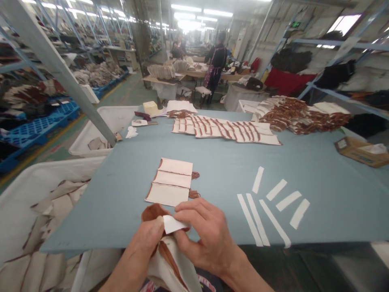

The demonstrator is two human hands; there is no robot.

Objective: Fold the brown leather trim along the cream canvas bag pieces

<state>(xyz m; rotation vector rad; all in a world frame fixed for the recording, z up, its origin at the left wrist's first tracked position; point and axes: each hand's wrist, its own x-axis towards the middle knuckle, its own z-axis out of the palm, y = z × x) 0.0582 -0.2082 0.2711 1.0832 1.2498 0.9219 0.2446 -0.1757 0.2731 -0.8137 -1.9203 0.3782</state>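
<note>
My left hand [148, 239] and my right hand [202, 235] meet at the near edge of the blue table [219, 174]. Together they pinch a cream knitted piece with brown trim [168, 263], which hangs down off the edge. A small white paper strip [172, 224] is held against that piece between the fingers of both hands. Just beyond my hands lie three overlapped cream pieces with brown edges [170, 182]. Several loose white paper strips [273, 202] are fanned out on the table to the right of my right hand.
A long row of overlapped cream-and-brown pieces [227, 130] lies mid-table, with stacked piles [300, 113] at the far right. A cardboard box [361, 151] sits at the right edge. White bins with fabric [36, 211] stand left. A person [215, 67] works at a far table.
</note>
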